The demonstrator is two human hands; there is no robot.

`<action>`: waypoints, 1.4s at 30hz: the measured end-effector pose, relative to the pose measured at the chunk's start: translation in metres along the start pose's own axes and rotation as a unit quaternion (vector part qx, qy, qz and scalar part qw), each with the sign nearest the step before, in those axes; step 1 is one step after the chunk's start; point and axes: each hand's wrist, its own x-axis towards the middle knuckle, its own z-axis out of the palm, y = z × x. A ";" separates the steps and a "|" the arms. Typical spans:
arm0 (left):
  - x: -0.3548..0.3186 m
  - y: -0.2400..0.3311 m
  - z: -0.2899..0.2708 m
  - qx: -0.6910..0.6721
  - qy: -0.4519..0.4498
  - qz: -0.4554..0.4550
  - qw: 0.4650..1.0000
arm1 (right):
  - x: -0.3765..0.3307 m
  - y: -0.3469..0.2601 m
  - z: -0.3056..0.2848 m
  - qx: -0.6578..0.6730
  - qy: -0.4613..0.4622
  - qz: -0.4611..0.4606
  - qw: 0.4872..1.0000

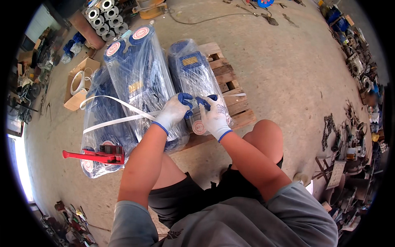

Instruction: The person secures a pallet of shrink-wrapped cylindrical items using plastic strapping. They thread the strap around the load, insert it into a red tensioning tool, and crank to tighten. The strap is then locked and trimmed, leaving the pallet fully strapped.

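Observation:
Both my hands wear white gloves with blue fingertips and meet above the right-hand wrapped blue machine part (197,78). The fingers of my left hand (173,112) are pinched together, and those of my right hand (214,117) are bent close beside them. What lies between the fingertips is too small to make out. A white strap (117,121) loops over the left and middle wrapped blue parts (150,68) and runs in under my left hand. On the near end of the left part rests a red strapping tool (109,156), its handle pointing left.
The wrapped parts lie on a wooden pallet (224,70). An open cardboard box (76,96) stands at the left, and stacked metal flanged pieces (106,20) are at the far left. Piled metal parts (356,78) line the right side. A hose (205,22) crosses the far floor.

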 end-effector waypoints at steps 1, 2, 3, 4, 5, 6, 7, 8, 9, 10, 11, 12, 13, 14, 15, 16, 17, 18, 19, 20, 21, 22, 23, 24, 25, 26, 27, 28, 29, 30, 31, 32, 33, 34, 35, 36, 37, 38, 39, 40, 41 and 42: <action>-0.002 -0.001 -0.001 -0.002 -0.007 0.006 1.000 | -0.002 -0.011 -0.006 -0.035 -0.021 -0.006 0.999; -0.001 0.004 0.000 0.005 -0.011 -0.002 1.000 | -0.002 -0.008 -0.007 -0.016 -0.014 -0.014 1.000; -0.002 0.008 0.002 0.045 -0.008 0.006 0.999 | -0.001 -0.006 -0.007 0.005 -0.017 0.048 0.999; -0.003 0.013 0.005 0.085 -0.004 0.013 0.996 | 0.002 -0.004 -0.007 0.026 -0.020 0.110 0.993; -0.007 0.019 0.006 0.126 0.001 0.019 0.992 | 0.005 -0.004 -0.005 0.050 -0.024 0.170 0.984; -0.012 0.025 0.006 0.158 0.004 0.032 0.987 | 0.009 -0.007 -0.008 0.080 -0.061 0.171 0.980; -0.017 0.031 0.005 0.191 0.008 0.044 0.981 | 0.015 -0.010 -0.013 0.110 -0.097 0.171 0.974; -0.020 0.035 0.006 0.221 0.009 0.058 0.973 | 0.019 -0.014 -0.017 0.139 -0.131 0.172 0.966; -0.022 0.036 0.005 0.235 -0.005 0.065 0.970 | 0.019 -0.016 -0.018 0.156 -0.135 0.187 0.960; -0.024 0.035 0.003 0.250 -0.020 0.073 0.965 | 0.019 -0.018 -0.019 0.173 -0.139 0.202 0.954; -0.025 0.039 0.004 0.263 -0.035 0.082 0.961 | 0.020 -0.019 -0.021 0.188 -0.140 0.216 0.948; -0.028 0.042 0.006 0.279 -0.044 0.108 0.953 | 0.021 -0.016 -0.022 0.177 -0.138 0.219 0.950; -0.034 0.046 0.009 0.295 -0.054 0.134 0.945 | 0.023 -0.011 -0.022 0.165 -0.135 0.223 0.951; -0.040 0.048 0.009 0.312 -0.061 0.158 0.935 | 0.023 -0.011 -0.022 0.158 -0.136 0.215 0.954; -0.039 0.042 0.009 0.318 -0.049 0.182 0.929 | 0.025 -0.011 -0.022 0.150 -0.137 0.207 0.957; -0.035 0.031 0.011 0.324 -0.038 0.207 0.922 | 0.026 -0.011 -0.023 0.144 -0.140 0.189 0.961; -0.036 0.032 0.013 0.329 -0.026 0.230 0.916 | 0.027 -0.012 -0.025 0.153 -0.146 0.200 0.957; -0.038 0.034 0.013 0.348 -0.021 0.226 0.909 | 0.029 -0.014 -0.026 0.162 -0.150 0.212 0.952; -0.040 0.036 0.014 0.367 -0.015 0.222 0.903 | 0.030 -0.016 -0.028 0.186 -0.156 0.253 0.937; -0.042 0.042 0.017 0.384 -0.011 0.219 0.897 | 0.031 -0.018 -0.030 0.207 -0.160 0.295 0.919; -0.042 0.046 0.021 0.430 0.012 0.231 0.873 | 0.033 -0.019 -0.034 0.219 -0.161 0.319 0.908; -0.041 0.049 0.024 0.474 0.034 0.242 0.846 | 0.035 -0.021 -0.039 0.231 -0.162 0.342 0.896; -0.041 0.053 0.024 0.521 0.059 0.251 0.814 | 0.036 -0.025 -0.042 0.246 -0.165 0.363 0.884; -0.037 0.044 0.025 0.539 0.099 0.284 0.787 | 0.035 -0.028 -0.045 0.286 -0.179 0.350 0.874; -0.036 0.043 0.025 0.546 0.091 0.274 0.786 | 0.034 -0.029 -0.047 0.325 -0.192 0.338 0.862; -0.034 0.045 0.028 0.551 0.082 0.266 0.787 | 0.033 -0.029 -0.050 0.363 -0.204 0.325 0.849; -0.033 0.046 0.030 0.556 0.072 0.257 0.787 | 0.033 -0.030 -0.052 0.351 -0.211 0.327 0.852; -0.032 0.043 0.031 0.557 0.082 0.258 0.785 | 0.034 -0.031 -0.053 0.340 -0.218 0.328 0.854; -0.032 0.038 0.032 0.558 0.090 0.258 0.784 | 0.034 -0.031 -0.054 0.328 -0.225 0.331 0.856; -0.032 0.034 0.033 0.559 0.098 0.258 0.782 | 0.034 -0.032 -0.053 0.310 -0.218 0.335 0.863; -0.031 0.031 0.033 0.548 0.084 0.247 0.795 | 0.034 -0.032 -0.053 0.292 -0.211 0.338 0.869; -0.030 0.035 0.034 0.537 0.071 0.236 0.807 | 0.034 -0.032 -0.053 0.273 -0.204 0.342 0.876; -0.031 0.038 0.035 0.525 0.057 0.224 0.819 | 0.032 -0.033 -0.054 0.287 -0.190 0.351 0.871; -0.034 0.042 0.038 0.529 0.055 0.226 0.816 | 0.030 -0.033 -0.055 0.301 -0.176 0.359 0.866; -0.036 0.046 0.039 0.528 0.057 0.231 0.815 | 0.030 -0.034 -0.054 0.316 -0.164 0.366 0.860; -0.037 0.049 0.041 0.528 0.058 0.236 0.814 | 0.030 -0.034 -0.054 0.305 -0.167 0.370 0.861; -0.037 0.050 0.041 0.528 0.060 0.240 0.812 | 0.031 -0.033 -0.055 0.293 -0.171 0.375 0.863; -0.038 0.043 0.038 0.507 0.058 0.244 0.825 | 0.031 -0.033 -0.055 0.284 -0.176 0.378 0.863; -0.037 0.034 0.036 0.483 0.058 0.253 0.836 | 0.032 -0.019 -0.048 0.245 -0.178 0.292 0.907; -0.033 0.032 0.040 0.452 0.056 0.268 0.849 | 0.033 0.011 -0.042 0.196 -0.174 0.203 0.943; -0.033 0.032 0.041 0.449 0.041 0.244 0.859 | 0.030 0.018 -0.041 0.198 -0.179 0.182 0.946; -0.030 0.033 0.042 0.445 0.025 0.220 0.868 | 0.029 0.025 -0.042 0.198 -0.184 0.159 0.950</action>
